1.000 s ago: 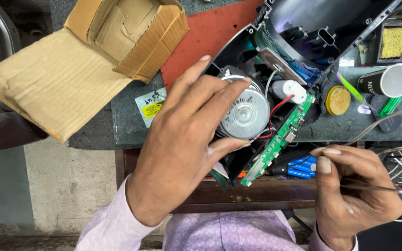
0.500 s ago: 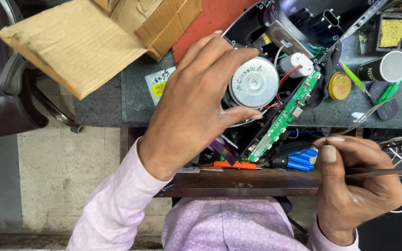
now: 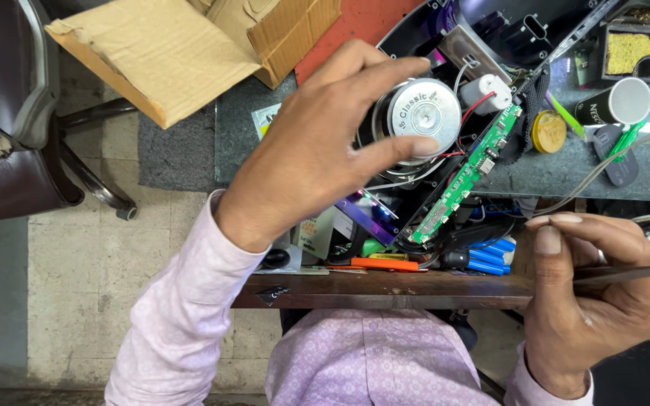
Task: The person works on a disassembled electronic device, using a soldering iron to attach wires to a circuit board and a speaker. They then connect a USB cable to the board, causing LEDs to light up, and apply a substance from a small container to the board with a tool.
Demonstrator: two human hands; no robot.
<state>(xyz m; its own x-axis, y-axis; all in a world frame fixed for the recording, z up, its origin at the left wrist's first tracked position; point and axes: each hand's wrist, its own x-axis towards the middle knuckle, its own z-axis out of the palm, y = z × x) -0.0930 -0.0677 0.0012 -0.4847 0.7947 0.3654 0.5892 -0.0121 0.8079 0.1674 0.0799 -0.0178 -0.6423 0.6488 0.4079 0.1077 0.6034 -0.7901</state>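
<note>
Speaker (image 3: 423, 113) sits on the opened device (image 3: 505, 37) at the bench (image 3: 385, 289) edge, round silver magnet face up. My left hand (image 3: 317, 158) is over it, fingers spread, thumb pressed on the magnet's lower rim, index finger curled along the top; so I'm clamped on the speaker. Red and white wires run off its right side to a small white motor (image 3: 488, 93). Green board (image 3: 469, 173) lies tilted just right of the speaker, touching the device shell. My right hand (image 3: 596, 301) is low right, well apart from the speaker, fingers closed on a thin dark tool (image 3: 633, 274) that points right. Blue cells (image 3: 490, 256) lie under the board. Cardboard box (image 3: 189, 45) top left, cup (image 3: 618, 105) and yellow disc (image 3: 548, 131) on the right.
</note>
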